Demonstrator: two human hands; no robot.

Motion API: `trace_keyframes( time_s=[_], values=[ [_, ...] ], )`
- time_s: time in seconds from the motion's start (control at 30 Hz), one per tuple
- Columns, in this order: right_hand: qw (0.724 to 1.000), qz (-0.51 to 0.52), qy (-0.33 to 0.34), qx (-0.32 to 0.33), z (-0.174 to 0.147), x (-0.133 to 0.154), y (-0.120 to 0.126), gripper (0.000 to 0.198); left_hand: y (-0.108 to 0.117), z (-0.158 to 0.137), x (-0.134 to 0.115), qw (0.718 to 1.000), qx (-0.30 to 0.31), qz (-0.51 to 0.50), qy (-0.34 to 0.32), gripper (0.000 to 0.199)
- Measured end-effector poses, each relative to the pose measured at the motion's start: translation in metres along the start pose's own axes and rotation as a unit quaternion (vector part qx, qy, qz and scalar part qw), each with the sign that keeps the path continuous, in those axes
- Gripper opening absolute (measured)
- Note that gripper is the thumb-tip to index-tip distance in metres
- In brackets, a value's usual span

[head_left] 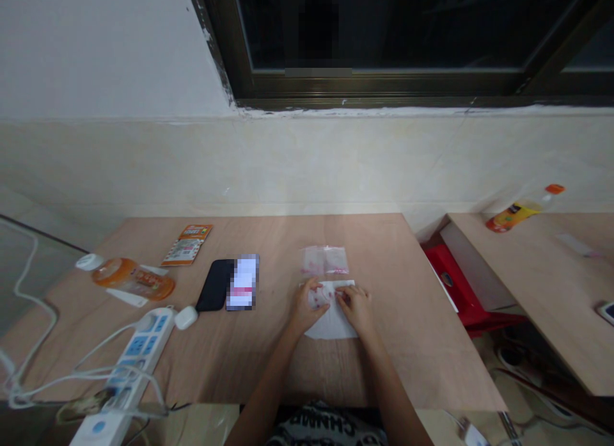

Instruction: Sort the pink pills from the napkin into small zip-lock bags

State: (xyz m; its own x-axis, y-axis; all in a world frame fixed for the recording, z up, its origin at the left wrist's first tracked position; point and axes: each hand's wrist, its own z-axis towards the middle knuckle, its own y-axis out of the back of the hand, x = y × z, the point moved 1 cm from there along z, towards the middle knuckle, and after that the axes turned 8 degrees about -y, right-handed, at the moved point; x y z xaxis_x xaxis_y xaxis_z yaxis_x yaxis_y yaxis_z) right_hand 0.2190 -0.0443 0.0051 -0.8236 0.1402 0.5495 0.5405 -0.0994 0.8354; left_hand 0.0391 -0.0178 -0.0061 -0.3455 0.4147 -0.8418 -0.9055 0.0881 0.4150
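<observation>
On the table, a white sheet of paper (332, 324) lies under both hands. My left hand (307, 308) curls thumb and fingers around the edge of a small pale piece with reddish specks (318, 297), which rests over the paper. Close beside it, my right hand (357, 305) is closed in a pinch at the piece's right side. What sits between the right fingertips is too small to make out. Just beyond the paper are two small clear plastic bags (325, 260) with pinkish red bits inside.
Left of the hands lie a black phone (214, 286) and a lit phone (243, 283). Farther left are an orange packet (188, 244), an orange drink bottle (132, 278), a white charger (186, 317) and a power strip (144, 343) with cables. A red stool (444, 286) stands between the tables.
</observation>
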Motion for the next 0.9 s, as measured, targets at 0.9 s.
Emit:
trace_keyframes(
  time_s=[0.9],
  values=[
    [0.997,0.08,-0.004,-0.01,0.0,0.014,0.0,0.03,0.001,0.0,-0.003,1.0,0.011,-0.018,0.014,0.075]
  ],
)
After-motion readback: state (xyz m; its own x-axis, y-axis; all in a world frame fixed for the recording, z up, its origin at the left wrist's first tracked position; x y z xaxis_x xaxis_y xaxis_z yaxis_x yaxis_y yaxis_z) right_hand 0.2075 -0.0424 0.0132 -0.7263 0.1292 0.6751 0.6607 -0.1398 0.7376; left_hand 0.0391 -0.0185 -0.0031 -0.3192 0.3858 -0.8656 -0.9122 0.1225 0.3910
